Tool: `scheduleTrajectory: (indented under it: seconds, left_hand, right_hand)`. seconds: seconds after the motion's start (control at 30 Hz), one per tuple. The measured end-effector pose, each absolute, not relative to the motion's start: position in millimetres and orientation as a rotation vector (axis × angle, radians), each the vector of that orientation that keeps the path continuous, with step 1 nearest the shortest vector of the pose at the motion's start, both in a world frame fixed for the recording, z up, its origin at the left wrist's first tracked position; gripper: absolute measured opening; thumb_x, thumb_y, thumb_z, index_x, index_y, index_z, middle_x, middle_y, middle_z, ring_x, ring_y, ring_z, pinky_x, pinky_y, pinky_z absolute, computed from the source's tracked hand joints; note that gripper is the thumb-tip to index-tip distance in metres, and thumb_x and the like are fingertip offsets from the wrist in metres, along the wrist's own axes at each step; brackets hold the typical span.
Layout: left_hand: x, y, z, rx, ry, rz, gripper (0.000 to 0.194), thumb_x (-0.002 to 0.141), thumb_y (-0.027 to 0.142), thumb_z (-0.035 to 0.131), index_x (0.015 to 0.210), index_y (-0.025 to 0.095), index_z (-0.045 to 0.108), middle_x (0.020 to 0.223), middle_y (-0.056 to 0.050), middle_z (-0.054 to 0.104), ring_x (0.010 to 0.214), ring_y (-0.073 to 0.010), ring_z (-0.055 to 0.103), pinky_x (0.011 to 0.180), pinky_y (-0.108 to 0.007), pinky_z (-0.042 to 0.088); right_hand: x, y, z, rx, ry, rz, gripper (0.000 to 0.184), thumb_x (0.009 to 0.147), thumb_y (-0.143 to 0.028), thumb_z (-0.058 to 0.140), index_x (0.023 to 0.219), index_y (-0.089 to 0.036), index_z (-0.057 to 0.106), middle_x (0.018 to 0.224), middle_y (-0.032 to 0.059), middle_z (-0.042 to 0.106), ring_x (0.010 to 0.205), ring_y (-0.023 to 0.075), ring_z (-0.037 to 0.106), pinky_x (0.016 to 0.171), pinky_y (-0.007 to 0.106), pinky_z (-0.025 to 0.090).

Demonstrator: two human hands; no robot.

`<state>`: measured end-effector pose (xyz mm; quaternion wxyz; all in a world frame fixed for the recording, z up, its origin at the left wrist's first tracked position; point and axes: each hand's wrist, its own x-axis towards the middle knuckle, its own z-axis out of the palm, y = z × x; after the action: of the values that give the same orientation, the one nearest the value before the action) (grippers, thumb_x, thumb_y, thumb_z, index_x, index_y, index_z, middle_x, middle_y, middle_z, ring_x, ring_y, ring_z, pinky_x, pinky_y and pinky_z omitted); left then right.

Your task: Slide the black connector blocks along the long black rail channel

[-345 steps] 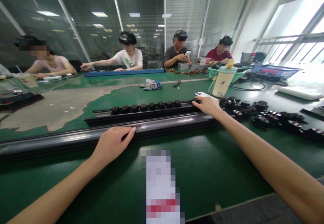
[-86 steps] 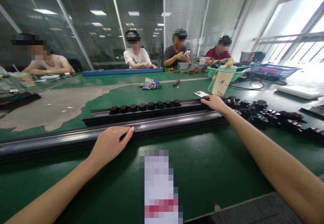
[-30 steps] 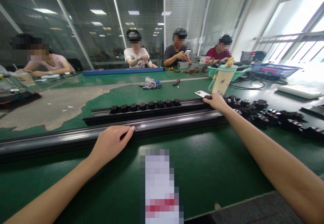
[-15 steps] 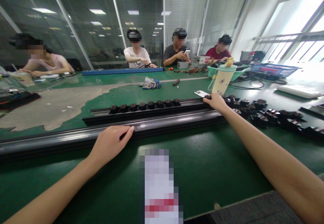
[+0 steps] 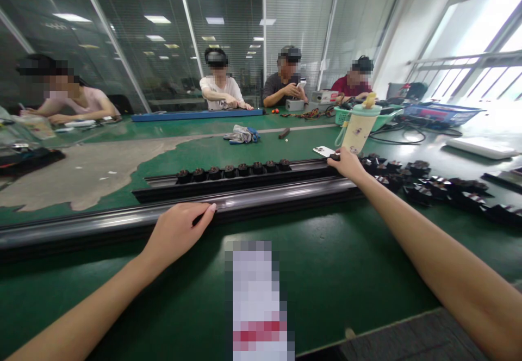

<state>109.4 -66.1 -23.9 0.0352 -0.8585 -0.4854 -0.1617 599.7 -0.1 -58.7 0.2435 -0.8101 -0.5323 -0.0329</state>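
Since the earliest view, the right hand (image 5: 349, 164) has been shifted a little outward along the black channel (image 5: 310, 172), which lies just beyond the glossy dark rail (image 5: 261, 197); over the last instants, hardly any movement of it can be made out. By this shift the row of eight small round parts (image 5: 229, 172) has been left undisturbed, seated in the channel beyond the rail's middle stretch. The right forearm is extended diagonally across the rail's right end, with the wrist slightly bent and the fingers curled down at a small dark piece (image 5: 334, 156); whether it is gripped or only touched cannot be told. The left hand (image 5: 175, 230) is laid on the near side of the rail, palm down, the thumb stretched forward and the fingers bent out of sight, so no firm grasp can be confirmed. That forearm is angled in from the near left of the rail. Beyond the rail's right end, a white phone (image 5: 322, 150) and a cream tumbler (image 5: 359, 130) are seen, while loose black parts (image 5: 444, 184) are strewn to its right. Gloves (image 5: 243, 135) are left farther beyond the rail.
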Motion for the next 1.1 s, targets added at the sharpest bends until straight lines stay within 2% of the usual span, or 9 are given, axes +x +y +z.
scheduleTrajectory:
  seconds: [0.77,1.1]
  left_hand:
    - [108.5,-64.7,-25.8,-2.631,-1.503,-0.488,0.067,0.102,0.060,0.025,0.101,0.020,0.079,0.113,-0.009,0.078,0.106,-0.0307,0.071,0.093,-0.040,0.051]
    - [109.7,-66.4,-23.3,-2.627,-1.515,-0.468,0.068,0.102,0.060,0.023,0.096,0.021,0.078,0.112,-0.009,0.078,0.105,-0.0307,0.072,0.090,-0.040,0.052]
  right_hand:
    - [601.9,-1.2,-59.4,-2.132,-1.434,-0.121,0.050,0.084,-0.032,0.059,0.129,-0.010,0.056,0.111,0.0187,0.066,0.105,0.0311,0.062,0.093,0.039,0.047]
    - [602.8,1.3,-60.3,-2.114,-1.492,-0.136,0.049,0.086,-0.029,0.054,0.130,-0.007,0.055,0.113,0.0213,0.066,0.105,0.0321,0.061,0.094,0.040,0.047]
